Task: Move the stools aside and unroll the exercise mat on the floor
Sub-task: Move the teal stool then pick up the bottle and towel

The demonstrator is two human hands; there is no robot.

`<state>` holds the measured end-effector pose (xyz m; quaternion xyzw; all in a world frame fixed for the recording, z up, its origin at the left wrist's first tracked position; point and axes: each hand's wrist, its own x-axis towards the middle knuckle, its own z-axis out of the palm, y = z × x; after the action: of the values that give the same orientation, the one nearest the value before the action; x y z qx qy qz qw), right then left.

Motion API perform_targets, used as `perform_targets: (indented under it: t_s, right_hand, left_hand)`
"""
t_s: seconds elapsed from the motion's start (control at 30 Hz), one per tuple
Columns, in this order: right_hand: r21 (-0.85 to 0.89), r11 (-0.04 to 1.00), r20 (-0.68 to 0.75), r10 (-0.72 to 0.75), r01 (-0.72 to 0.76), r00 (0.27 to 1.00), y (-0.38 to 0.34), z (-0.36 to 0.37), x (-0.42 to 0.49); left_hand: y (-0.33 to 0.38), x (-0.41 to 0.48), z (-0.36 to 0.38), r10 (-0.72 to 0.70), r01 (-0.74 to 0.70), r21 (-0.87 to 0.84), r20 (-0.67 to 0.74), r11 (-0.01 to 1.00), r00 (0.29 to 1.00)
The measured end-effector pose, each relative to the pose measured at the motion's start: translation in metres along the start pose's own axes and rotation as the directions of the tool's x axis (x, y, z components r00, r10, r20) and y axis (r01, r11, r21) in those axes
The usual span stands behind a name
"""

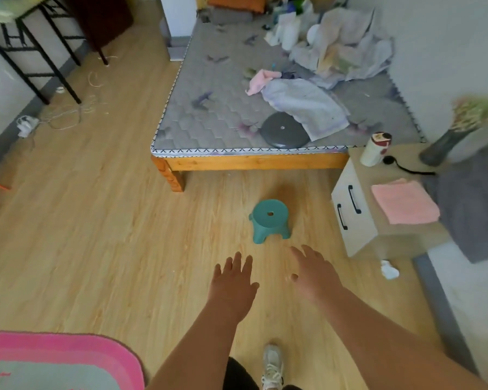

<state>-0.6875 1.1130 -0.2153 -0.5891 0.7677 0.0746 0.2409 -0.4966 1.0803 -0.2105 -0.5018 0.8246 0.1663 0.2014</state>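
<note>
A small teal plastic stool (270,220) with a hole in its round seat stands upright on the wooden floor, in front of the bed's foot. Both my arms stretch forward toward it. My left hand (233,280) is open, fingers spread, palm down, a little short of the stool and to its left. My right hand (314,273) is also open, just below and right of the stool. Neither hand touches it. No rolled exercise mat is in view.
A wooden-framed bed (251,161) with a grey mattress, cloths and a dark round disc (283,130) fills the far middle. A bedside cabinet (358,218) stands right of the stool. A pink-edged rug (57,358) lies bottom left. Black table legs and cables sit far left. A crumpled tissue (389,270) lies by the cabinet.
</note>
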Motion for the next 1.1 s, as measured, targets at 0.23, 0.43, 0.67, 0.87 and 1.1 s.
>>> perform_targets:
  t_s: [0.23,0.43,0.67,0.87,1.1]
  right_hand:
    - [0.120,0.976,-0.026,0.184,-0.180,0.982,0.081,-0.021,0.018]
    - [0.185,0.927,-0.019,0.335,-0.326,0.942,0.126,-0.046,0.047]
    - [0.318,0.828,-0.037,0.497,-0.461,0.867,0.163,-0.085,0.097]
    - [0.373,0.777,-0.010,0.550,-0.508,0.835,0.191,-0.097,0.114]
    - [0.317,0.802,0.028,0.526,-0.506,0.850,0.266,-0.117,0.162]
  left_hand:
    - [0.065,0.083,-0.039,0.217,-0.217,0.131,0.015,0.967,0.976]
    - [0.110,0.154,-0.076,0.396,-0.395,0.145,0.022,0.907,0.918]
    - [0.145,0.253,-0.126,0.508,-0.512,0.282,0.094,0.811,0.856]
    - [0.185,0.304,-0.148,0.558,-0.571,0.315,0.138,0.758,0.818]
    - [0.238,0.357,-0.159,0.543,-0.557,0.255,0.129,0.791,0.830]
